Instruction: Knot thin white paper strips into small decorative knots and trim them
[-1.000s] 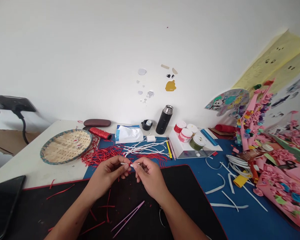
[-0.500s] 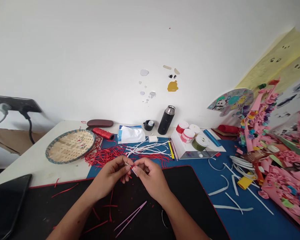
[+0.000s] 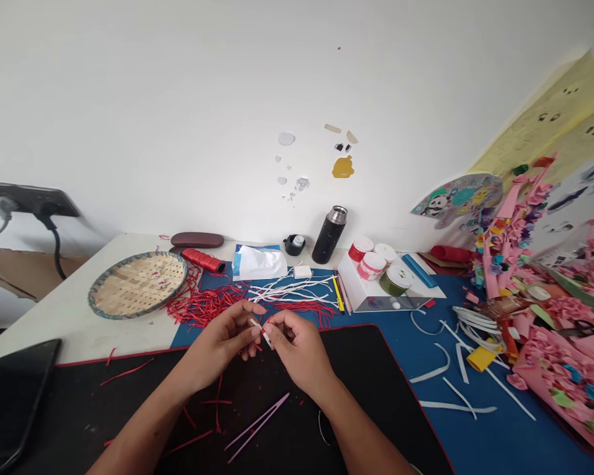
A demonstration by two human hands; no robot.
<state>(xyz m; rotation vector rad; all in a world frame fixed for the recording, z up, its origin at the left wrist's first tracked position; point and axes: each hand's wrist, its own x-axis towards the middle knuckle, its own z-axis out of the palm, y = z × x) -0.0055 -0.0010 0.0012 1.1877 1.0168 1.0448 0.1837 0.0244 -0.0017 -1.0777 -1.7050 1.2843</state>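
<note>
Both my hands meet over the black mat (image 3: 356, 389). My left hand (image 3: 228, 336) pinches a red cord (image 3: 260, 348) together with a short white strip (image 3: 266, 338). My right hand (image 3: 297, 346) has its thumb and forefinger closed on the same red cord beside the strip. Fingers hide most of where cord and strip meet. Below the hands lie purple tweezers (image 3: 258, 427) and loose bits of red cord (image 3: 218, 402). Just behind are a heap of red cords (image 3: 208, 307) and a bunch of white strips (image 3: 292, 290).
At the left are a woven basket (image 3: 138, 287), a spool of red cord (image 3: 202, 260) and a dark tablet-like device (image 3: 14, 402). Behind stands a black flask (image 3: 329, 236). Tubs sit on a white box (image 3: 361, 300). Pink paper flowers (image 3: 564, 369) and white strips (image 3: 458, 407) lie right.
More of the white strip now shows between my fingers, which have shifted slightly. The view has tilted a little; the things on the table stay put.
</note>
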